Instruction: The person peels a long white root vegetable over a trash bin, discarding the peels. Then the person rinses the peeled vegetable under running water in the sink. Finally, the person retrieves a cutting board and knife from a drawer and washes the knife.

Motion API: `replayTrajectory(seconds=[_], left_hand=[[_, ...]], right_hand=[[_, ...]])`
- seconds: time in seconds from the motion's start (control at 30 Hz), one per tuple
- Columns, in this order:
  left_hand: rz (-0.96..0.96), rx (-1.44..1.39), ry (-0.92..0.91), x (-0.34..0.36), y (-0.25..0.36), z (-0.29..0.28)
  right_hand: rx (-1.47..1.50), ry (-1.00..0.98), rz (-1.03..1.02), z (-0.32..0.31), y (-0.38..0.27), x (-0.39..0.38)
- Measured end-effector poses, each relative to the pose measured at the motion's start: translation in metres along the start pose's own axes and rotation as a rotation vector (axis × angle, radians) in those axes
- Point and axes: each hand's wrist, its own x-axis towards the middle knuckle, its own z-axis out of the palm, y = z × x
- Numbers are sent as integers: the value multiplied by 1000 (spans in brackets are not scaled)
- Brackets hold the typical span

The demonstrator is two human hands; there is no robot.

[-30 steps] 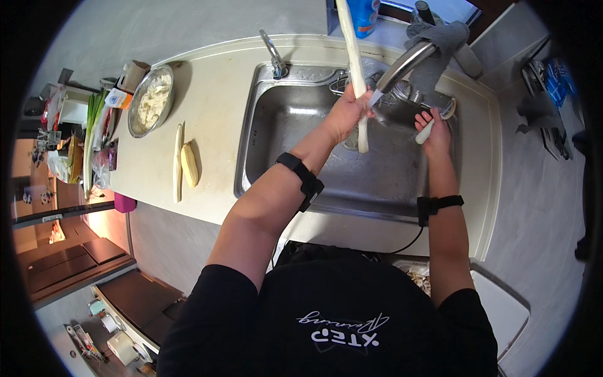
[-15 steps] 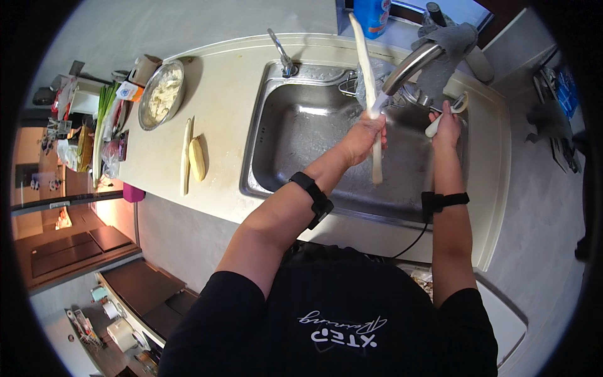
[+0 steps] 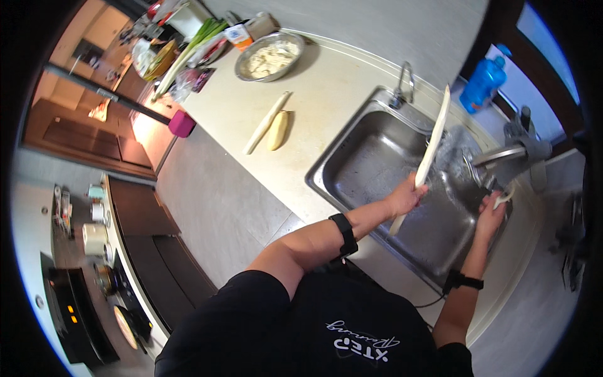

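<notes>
My left hand (image 3: 408,195) is wrapped round a long, pale peeled root (image 3: 432,151), perhaps a yam, tilted above the sink (image 3: 359,164). Its thin upper end points away from me and its lower end reaches past the sink's front rim. At the sink's right side, my right hand (image 3: 492,215) is closed on a white vegetable peeler (image 3: 504,198), partly hidden by the fingers. The faucet (image 3: 502,155) stands just beyond that hand. On the counter to the left lie another slim white root (image 3: 267,122) and a yellowish peeled potato (image 3: 278,131), side by side.
A metal bowl (image 3: 256,78) with pale pieces stands at the back of the counter (image 3: 326,100). Green onions (image 3: 204,32) and bags crowd the far left end. A small second tap (image 3: 402,85) rises behind the sink; a blue bottle (image 3: 483,83) stands at the window.
My view has swung left, showing more counter and floor. The root in my left hand has shifted left, away from the faucet's spout. Both hands keep hold of their things.
</notes>
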Motion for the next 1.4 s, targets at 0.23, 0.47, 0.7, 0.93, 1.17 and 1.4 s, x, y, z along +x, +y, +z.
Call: replayTrajectory(seconds=[0.23, 0.47, 0.7, 0.93, 1.17, 1.4], left_hand=[[68, -48, 73, -51, 12, -56], [92, -349, 268, -152, 10, -158], [139, -713, 645, -319, -45, -278], [160, -855, 1164, -511, -152, -342], [85, -987, 1549, -632, -208, -334], [48, -1036, 1777, -677, -252, -345]], right_hand=[[-721, -356, -289, 58, 10, -82], [-123, -927, 102, 180, -53, -166], [164, -1019, 256, 348, -91, -203], [21, -952, 58, 494, -85, -155], [-50, -971, -90, 558, -92, -96], [-169, -940, -470, 577, -136, -214]])
